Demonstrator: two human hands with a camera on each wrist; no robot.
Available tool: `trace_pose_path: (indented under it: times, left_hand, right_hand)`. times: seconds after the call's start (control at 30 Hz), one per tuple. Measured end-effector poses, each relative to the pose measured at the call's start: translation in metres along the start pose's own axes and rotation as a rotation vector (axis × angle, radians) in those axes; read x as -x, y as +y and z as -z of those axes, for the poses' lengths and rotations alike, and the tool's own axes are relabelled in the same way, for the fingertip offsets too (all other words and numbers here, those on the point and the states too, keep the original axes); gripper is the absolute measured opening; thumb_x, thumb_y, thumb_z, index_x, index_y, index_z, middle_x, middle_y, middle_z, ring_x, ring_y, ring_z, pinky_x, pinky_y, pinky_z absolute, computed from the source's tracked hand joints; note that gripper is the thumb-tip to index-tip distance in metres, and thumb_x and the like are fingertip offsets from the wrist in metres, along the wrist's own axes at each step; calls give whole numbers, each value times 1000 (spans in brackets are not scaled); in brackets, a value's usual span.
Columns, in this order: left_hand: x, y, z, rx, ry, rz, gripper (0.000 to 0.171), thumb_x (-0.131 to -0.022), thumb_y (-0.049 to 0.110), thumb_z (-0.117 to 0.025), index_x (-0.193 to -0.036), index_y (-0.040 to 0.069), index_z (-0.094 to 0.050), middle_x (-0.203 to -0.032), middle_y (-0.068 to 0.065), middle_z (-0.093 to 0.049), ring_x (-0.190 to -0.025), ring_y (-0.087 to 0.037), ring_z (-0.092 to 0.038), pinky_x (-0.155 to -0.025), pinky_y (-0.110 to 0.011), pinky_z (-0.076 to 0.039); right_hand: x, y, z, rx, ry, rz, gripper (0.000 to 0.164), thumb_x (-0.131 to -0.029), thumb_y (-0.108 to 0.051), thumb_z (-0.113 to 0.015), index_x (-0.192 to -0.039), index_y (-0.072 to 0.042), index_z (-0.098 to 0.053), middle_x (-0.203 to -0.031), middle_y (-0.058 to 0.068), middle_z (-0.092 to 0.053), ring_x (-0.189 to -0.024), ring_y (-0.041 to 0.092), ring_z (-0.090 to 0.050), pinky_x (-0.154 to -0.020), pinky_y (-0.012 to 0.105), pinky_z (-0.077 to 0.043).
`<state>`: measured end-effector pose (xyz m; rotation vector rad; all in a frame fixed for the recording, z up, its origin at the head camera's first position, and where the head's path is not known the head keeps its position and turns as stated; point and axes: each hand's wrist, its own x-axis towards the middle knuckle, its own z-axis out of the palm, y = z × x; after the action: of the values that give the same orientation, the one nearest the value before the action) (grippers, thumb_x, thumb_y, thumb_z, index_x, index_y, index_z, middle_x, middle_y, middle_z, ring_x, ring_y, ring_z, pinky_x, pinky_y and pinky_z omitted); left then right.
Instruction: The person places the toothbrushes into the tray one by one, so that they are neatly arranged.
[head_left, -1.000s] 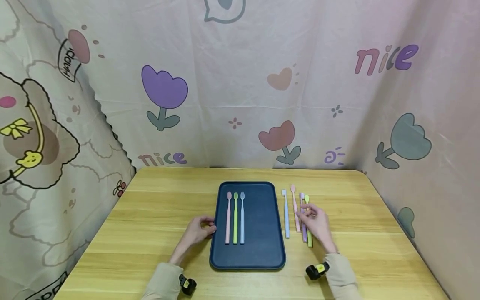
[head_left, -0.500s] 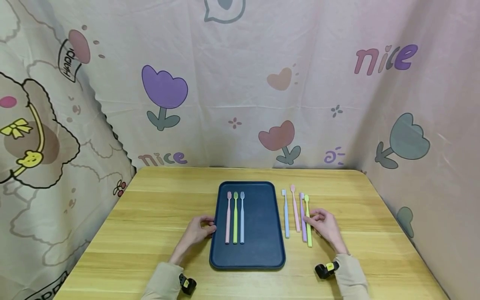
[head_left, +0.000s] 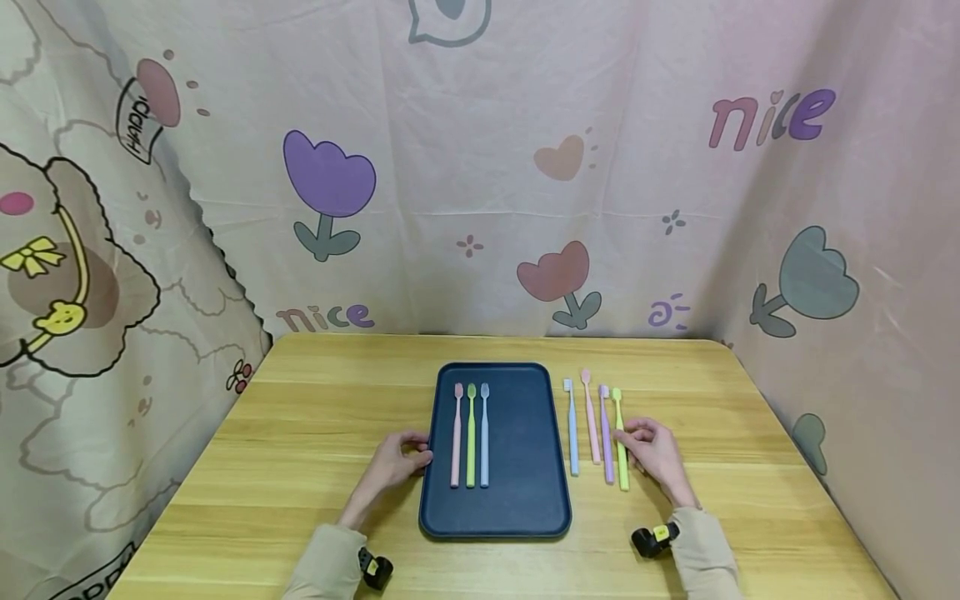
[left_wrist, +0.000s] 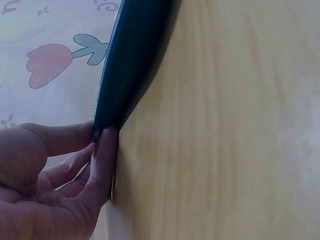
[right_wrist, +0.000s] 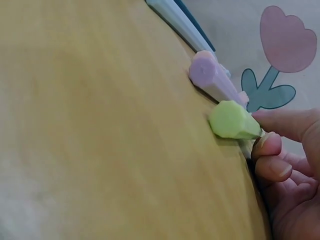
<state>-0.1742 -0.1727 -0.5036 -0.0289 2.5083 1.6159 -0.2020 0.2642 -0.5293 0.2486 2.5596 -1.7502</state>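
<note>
My left hand [head_left: 397, 458] pinches the left rim of a dark blue tray [head_left: 528, 467], which the left wrist view shows between thumb and fingers. A pink toothbrush [head_left: 456, 442], a green toothbrush [head_left: 471, 442] and a blue toothbrush [head_left: 484, 442] lie parallel in the tray's left half. To the tray's right, my right hand [head_left: 654, 454] holds the handle of another green toothbrush [head_left: 622, 471] between thumb and fingers; its butt end faces the right wrist camera. Beside it lie a purple toothbrush [head_left: 607, 442], a second pink toothbrush [head_left: 590, 421] and a second blue toothbrush [head_left: 573, 433].
Everything lies on a wooden table [head_left: 315, 400]. A printed cloth [head_left: 450, 150] hangs behind it and along both sides. Each wrist carries a small black camera. The loose blue toothbrush lies close to the tray's right edge.
My right hand has moved right from over the purple and green toothbrushes. The outer green toothbrush has shifted slightly right, apart from the purple one, which is straighter. My left hand stays on the tray.
</note>
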Motion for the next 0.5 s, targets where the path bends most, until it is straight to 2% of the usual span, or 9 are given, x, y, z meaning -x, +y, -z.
trace_pose_path:
  times: [0.2, 0.5]
  left_hand:
    - [0, -1, -1, 1, 10, 0, 29, -91, -2, -67, -118, -12, -64, -102, -19, -68, -79, -18, -68, -70, -33, -63]
    - [1, 0, -1, -7, 26, 12, 27, -91, -1, -67, -117, -10, -65, -101, -18, -68, -78, -17, -67, -69, -33, -62]
  right_hand:
    - [0, 0, 0, 38, 4, 5, 41, -89, -23, -77, -113, 5, -61, -70, -3, -62, -47, 7, -51, -42, 22, -43]
    - [-1, -4, -3, 110, 47, 29, 24, -90, -17, -73, -97, 5, -70, -61, -2, -60, -42, 8, -49, -39, 23, -41]
